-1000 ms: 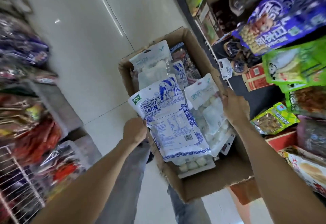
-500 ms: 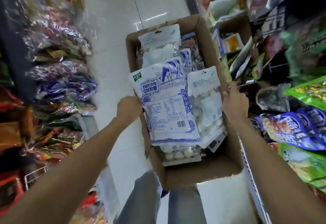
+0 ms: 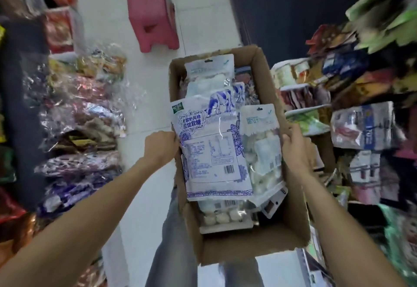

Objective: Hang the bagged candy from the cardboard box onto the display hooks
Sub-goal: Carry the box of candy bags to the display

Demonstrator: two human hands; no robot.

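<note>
STEP: carrying stock, no hanging yet | L hand (image 3: 161,145) + R hand (image 3: 293,149) each clasp a side wall of cardboard box (image 3: 248,248) | candy bags (image 3: 212,151) piled inside | NEXT (est.): set box down, free a hand, find bag's hang-hole.

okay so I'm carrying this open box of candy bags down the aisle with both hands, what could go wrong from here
The large cow-print bag lies loose on top of the cardboard box and overhangs its left rim by the left hand, so a tilt could spill it. With the right hand also gripping the box, neither hand is free to catch anything. The pink stool stands on the floor ahead, a possible trip hazard.
</note>
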